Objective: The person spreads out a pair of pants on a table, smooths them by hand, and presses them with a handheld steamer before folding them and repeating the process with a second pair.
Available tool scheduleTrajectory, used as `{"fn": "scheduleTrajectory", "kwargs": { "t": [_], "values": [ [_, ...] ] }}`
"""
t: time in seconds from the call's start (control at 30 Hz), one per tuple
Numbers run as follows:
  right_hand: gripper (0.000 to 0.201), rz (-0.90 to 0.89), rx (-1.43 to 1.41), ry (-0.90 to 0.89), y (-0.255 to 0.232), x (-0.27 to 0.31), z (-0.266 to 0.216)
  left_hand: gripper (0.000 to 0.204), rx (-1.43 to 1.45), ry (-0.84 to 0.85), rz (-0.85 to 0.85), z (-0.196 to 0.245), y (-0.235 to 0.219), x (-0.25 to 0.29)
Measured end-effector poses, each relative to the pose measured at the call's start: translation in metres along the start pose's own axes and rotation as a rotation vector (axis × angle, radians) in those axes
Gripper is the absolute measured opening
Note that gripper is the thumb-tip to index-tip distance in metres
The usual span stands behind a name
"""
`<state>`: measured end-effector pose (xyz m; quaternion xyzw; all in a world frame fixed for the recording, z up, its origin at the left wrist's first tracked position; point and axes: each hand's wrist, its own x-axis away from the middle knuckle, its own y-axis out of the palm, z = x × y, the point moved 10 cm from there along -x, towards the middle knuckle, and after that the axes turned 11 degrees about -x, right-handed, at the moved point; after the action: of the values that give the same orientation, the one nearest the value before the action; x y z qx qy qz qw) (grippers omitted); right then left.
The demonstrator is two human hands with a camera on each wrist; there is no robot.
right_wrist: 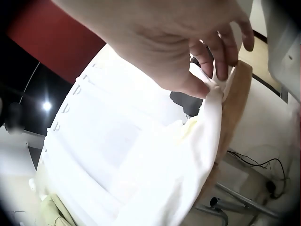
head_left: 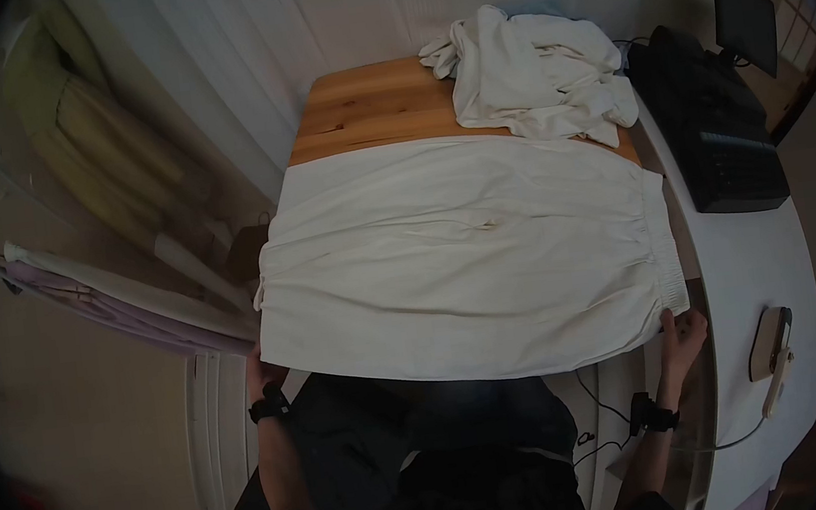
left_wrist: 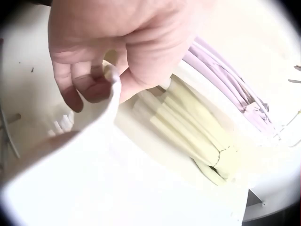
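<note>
1) Across the wooden table (head_left: 361, 109), in front of the seated person, the white garment (head_left: 459, 259) lies spread out, its gathered waistband (head_left: 667, 256) toward the person's right and its other end toward the left; shallow creases run along its length, and its near edge reaches the person's side of the table;

2) At the near left corner, the left hand (head_left: 260, 373) grips the garment's edge, the cloth pinched between thumb and fingers in the left wrist view, with the outer fingers loosely bent;

3) At the near right corner, the right hand (head_left: 683, 334) pinches the garment by the waistband end, thumb against fingers, the other fingers spread and slightly bent; a black band sits on each wrist;

4) Toward the far right of the table, a crumpled heap of white cloth (head_left: 538, 69) rests just beyond the garment;

5) Along the person's right side stands a white desk (head_left: 752, 266); on it are a bulky black item (head_left: 705, 120), a dark screen (head_left: 743, 13) near its far end, and a beige device (head_left: 771, 345) with a cord;

6) Over on the left, a yellow-green garment (head_left: 103, 139) and lilac cloth (head_left: 112, 309) hang beside the table; pale curtains (head_left: 380, 6) hang behind it
</note>
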<state>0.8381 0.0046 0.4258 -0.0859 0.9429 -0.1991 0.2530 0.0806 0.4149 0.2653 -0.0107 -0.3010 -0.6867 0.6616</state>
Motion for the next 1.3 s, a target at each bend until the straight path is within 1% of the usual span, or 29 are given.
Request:
{"fn": "scheduleTrajectory", "kwargs": {
  "t": [0.07,0.1,0.17,0.2,0.23,0.27,0.3,0.33,0.37,0.4,0.43,0.47,0.5,0.53,0.57,0.6,0.67,0.73,0.77,0.8,0.87,0.93,1.0,1.07,1.1,1.13,1.2,1.27,1.3],
  "values": [
    [0.031,-0.245,-0.078,0.232,0.021,-0.008,0.014,0.048,0.238,-0.013,-0.002,0.027,0.017,0.012],
    [0.031,-0.248,-0.080,0.231,0.014,-0.022,0.023,0.048,0.239,-0.010,0.001,0.040,0.021,0.016],
    [0.024,-0.211,-0.485,0.405,0.006,-0.051,0.054,0.047,0.254,0.008,0.196,0.065,0.002,0.026],
    [0.023,-0.103,-0.703,0.423,-0.003,-0.058,0.016,0.047,0.256,0.014,0.208,0.072,-0.026,0.025],
    [0.021,0.009,-0.916,0.440,-0.020,-0.065,-0.025,0.047,0.325,0.168,-0.072,0.097,-0.044,0.017],
    [0.023,-0.014,-0.875,0.422,-0.034,-0.072,-0.040,0.048,0.387,0.320,-0.357,0.117,-0.044,0.025],
    [0.023,-0.019,-0.874,0.421,-0.034,-0.072,-0.037,0.050,0.374,0.357,-0.104,0.128,-0.044,0.043],
    [0.022,0.024,-0.823,0.397,-0.043,-0.073,-0.029,0.050,0.379,0.360,-0.106,0.130,-0.025,0.062],
    [0.022,0.072,-0.773,0.371,-0.054,-0.074,-0.015,0.050,0.183,0.400,0.107,0.131,-0.028,0.079],
    [0.021,-0.062,-0.693,0.430,-0.058,-0.079,0.044,0.050,-0.017,0.436,0.316,0.132,-0.038,0.092],
    [0.021,-0.055,-0.696,0.428,-0.057,-0.071,0.026,0.051,-0.064,0.382,0.357,0.121,-0.051,0.099],
    [0.021,0.040,-0.735,0.412,-0.061,-0.055,-0.014,0.051,-0.066,0.382,0.351,0.115,-0.070,0.107],
    [0.023,0.136,-0.769,0.398,-0.068,-0.045,-0.032,0.051,-0.105,0.352,0.320,0.110,-0.091,0.112],
    [0.024,0.200,-0.587,0.193,-0.083,-0.047,-0.011,0.050,-0.150,0.314,0.286,0.110,-0.082,0.115],
    [0.023,0.093,-0.654,0.289,-0.079,-0.048,0.031,0.053,-0.136,0.340,0.428,0.115,-0.088,0.123],
    [0.022,-0.008,-0.721,0.380,-0.077,-0.044,0.045,0.053,-0.145,0.322,0.412,0.125,-0.081,0.130],
    [0.022,0.020,-0.703,0.375,-0.081,-0.037,0.004,0.056,-0.188,0.443,0.555,0.158,-0.085,0.139],
    [0.020,0.172,-0.876,0.413,-0.091,-0.035,-0.006,0.057,-0.169,0.431,0.474,0.181,-0.087,0.122],
    [0.017,0.093,-0.899,0.417,-0.084,-0.039,-0.005,0.058,-0.157,0.433,0.404,0.194,-0.082,0.111],
    [0.016,0.076,-0.945,0.476,-0.075,-0.041,-0.006,0.058,-0.161,0.432,0.383,0.206,-0.060,0.103],
    [0.016,0.020,-1.071,0.608,-0.043,-0.050,-0.018,0.054,-0.106,0.519,0.233,0.245,0.014,0.084],
    [0.020,-0.280,-1.460,0.597,-0.008,-0.075,0.019,0.045,-0.125,0.367,0.122,0.273,0.072,0.046],
    [0.027,0.002,-1.264,0.684,0.016,-0.085,-0.022,0.041,-0.336,0.558,0.253,0.337,0.012,-0.048],
    [0.031,-0.097,-1.269,0.683,0.056,-0.109,-0.005,0.045,-0.520,0.584,0.199,0.370,0.025,-0.139],
    [0.033,-0.105,-1.260,0.717,0.081,-0.115,-0.003,0.052,-0.562,0.545,0.242,0.364,0.056,-0.151],
    [0.035,-0.113,-1.249,0.751,0.101,-0.114,-0.006,0.059,-0.603,0.503,0.284,0.340,0.095,-0.151],
    [0.034,-0.183,-1.089,0.671,0.115,-0.101,-0.021,0.065,-0.777,0.428,0.483,0.284,0.143,-0.132],
    [0.028,-0.202,-0.861,0.586,0.123,-0.097,-0.021,0.077,-1.224,0.622,0.386,0.240,0.123,-0.209],
    [0.028,-0.210,-0.861,0.583,0.122,-0.096,-0.024,0.082,-1.172,0.450,0.185,0.202,0.160,-0.173]
  ]
}}
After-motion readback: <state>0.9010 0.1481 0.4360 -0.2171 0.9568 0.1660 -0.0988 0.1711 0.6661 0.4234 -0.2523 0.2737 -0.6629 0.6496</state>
